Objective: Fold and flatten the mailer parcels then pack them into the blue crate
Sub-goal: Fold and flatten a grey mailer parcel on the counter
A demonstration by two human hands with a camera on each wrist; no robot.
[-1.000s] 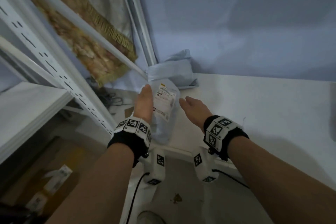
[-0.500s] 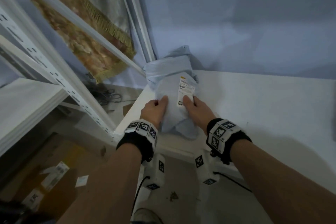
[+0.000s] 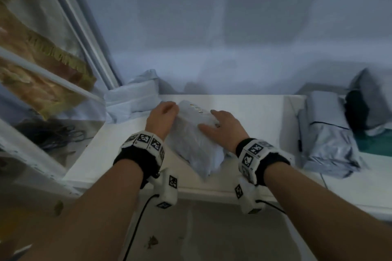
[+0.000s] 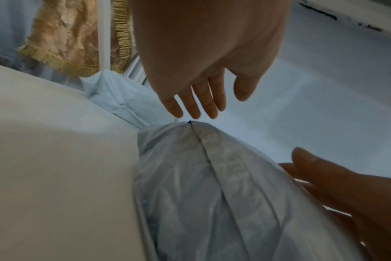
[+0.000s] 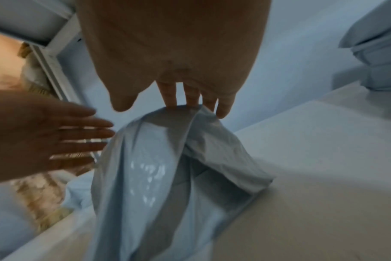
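While another pale parcel [image 3: 131, 99] lies at the white table's [image 3: 254, 110] far left corner, the left hand [image 3: 162, 116] hovers with loose fingers beside the mailer parcel [image 3: 195, 140] mid-table, the right hand [image 3: 222, 127] presses flat, straight fingers on it, and grey parcels [image 3: 326, 133] sit farther right.

Both hands flank a pale grey mailer parcel [image 3: 195, 135] on white table [image 3: 254, 110]: left hand [image 3: 162, 117] at its left edge, right hand [image 3: 224, 127] flat on top. More parcels [image 3: 326, 133] far right.
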